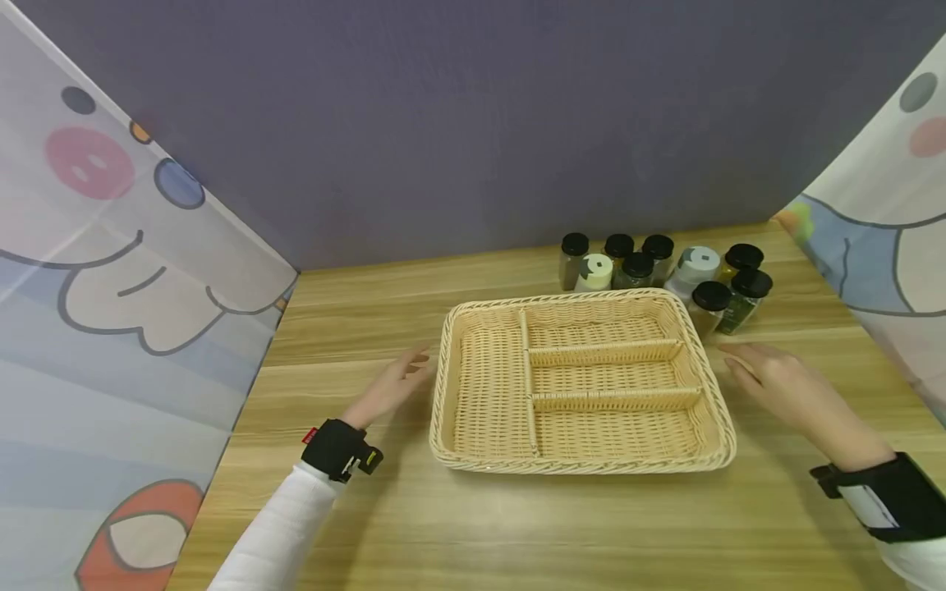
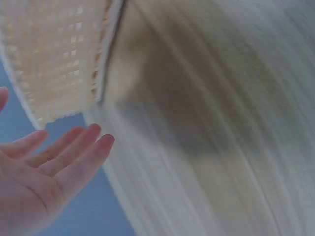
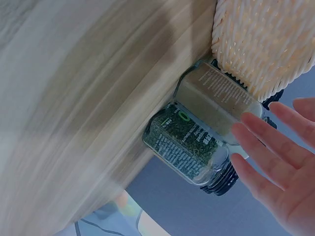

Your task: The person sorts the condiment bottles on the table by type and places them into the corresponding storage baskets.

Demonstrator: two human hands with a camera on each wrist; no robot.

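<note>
A wicker basket [image 1: 490, 386] with several compartments sits on the wooden table between my hands, nothing inside it. On its left side my left hand [image 1: 392, 386] hovers with loosely spread fingers, holding nothing; the left wrist view shows its fingers [image 2: 81, 164] apart from the basket wall [image 2: 54, 64]. Near the right rim is my right hand [image 1: 783, 390], also holding nothing. In the right wrist view its relaxed fingers [image 3: 266, 147] overlap a jar of brownish powder [image 3: 216, 96], beside a jar of green dried herbs [image 3: 182, 142] with a black lid.
Several spice jars with black lids [image 1: 574, 244] stand behind the basket, near the grey back panel [image 1: 443, 123]. Among them are a cream-lidded jar [image 1: 595, 269] and a larger white-lidded one [image 1: 697, 264]. Cartoon-printed sheets [image 1: 133, 394] flank the table [image 1: 355, 312].
</note>
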